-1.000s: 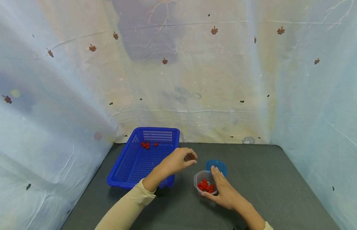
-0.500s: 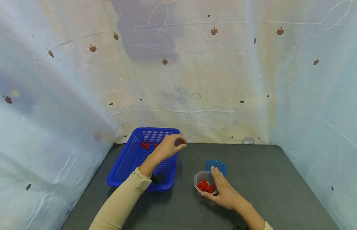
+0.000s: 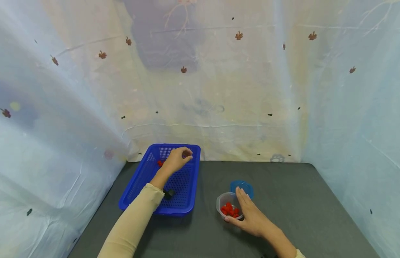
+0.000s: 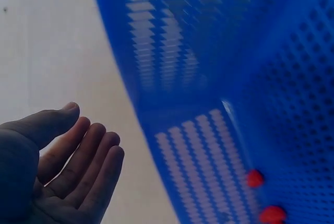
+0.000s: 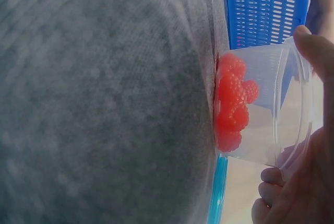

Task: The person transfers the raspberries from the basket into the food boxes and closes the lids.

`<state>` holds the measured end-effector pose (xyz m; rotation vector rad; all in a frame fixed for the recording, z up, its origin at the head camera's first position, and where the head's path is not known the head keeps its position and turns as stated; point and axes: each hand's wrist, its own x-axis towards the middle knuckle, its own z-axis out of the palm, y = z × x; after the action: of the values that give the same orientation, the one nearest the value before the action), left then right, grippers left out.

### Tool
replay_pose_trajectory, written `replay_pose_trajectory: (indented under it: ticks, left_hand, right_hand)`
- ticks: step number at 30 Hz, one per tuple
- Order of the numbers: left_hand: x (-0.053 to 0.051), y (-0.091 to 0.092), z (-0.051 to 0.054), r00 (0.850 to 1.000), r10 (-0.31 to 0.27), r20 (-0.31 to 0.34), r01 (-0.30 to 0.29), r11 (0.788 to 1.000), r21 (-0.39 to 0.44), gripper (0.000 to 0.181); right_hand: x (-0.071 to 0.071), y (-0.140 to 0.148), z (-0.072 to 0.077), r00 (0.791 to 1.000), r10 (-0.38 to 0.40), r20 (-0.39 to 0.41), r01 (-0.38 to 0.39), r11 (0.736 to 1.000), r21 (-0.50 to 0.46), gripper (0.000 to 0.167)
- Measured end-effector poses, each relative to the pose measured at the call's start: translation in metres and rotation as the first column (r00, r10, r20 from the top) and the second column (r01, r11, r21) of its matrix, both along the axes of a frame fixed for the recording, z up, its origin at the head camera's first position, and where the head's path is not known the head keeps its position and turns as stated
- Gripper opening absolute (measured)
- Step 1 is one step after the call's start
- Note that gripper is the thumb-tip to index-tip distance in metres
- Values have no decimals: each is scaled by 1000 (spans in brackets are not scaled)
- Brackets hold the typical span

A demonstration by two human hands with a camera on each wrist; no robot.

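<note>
My left hand [image 3: 175, 160] is above the far part of a blue perforated basket [image 3: 195, 186], its fingers loosely bent. In the left wrist view nothing shows between the left hand's thumb and fingers [image 4: 99, 174]. Red raspberries [image 3: 160, 163] lie on the basket's floor near the far wall, partly hidden by the hand. My right hand [image 3: 251, 218] holds a clear plastic container [image 3: 222, 199] by its rim, thumb on the near side and fingers on the far side. The container stands upright on the table, with several raspberries [image 5: 232, 101] at its bottom.
A blue lid [image 3: 247, 188] lies on the dark grey table [image 3: 300, 200] just behind the container. The basket stands to the container's left. A patterned curtain [image 3: 219, 89] hangs behind the table and along both sides.
My left hand has moved left from beside the container, across the basket's right rim, to above the basket. The right hand and container have stayed in place.
</note>
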<state>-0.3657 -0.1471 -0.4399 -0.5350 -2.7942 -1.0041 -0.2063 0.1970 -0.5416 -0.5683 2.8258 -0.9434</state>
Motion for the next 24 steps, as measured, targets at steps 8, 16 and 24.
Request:
replay_pose_trajectory:
  ticks: [8,16,24]
  left_hand:
    - [-19,-27,-16,993,101,55,-100,995,-6,26]
    - [-37,-44,-27,986,141,93,-139,990,-20,26]
    - [-49,-55,-38,978,177,106,-176,984,-26,23]
  right_hand:
    - [-2,0,-1,1000,-4,-3,4,1000,13,122]
    - [-1,-1,1,1000,-5,1,5,1000,5,121]
    - [-1,-2,2,1000,-4,-5,4,1000,4,121]
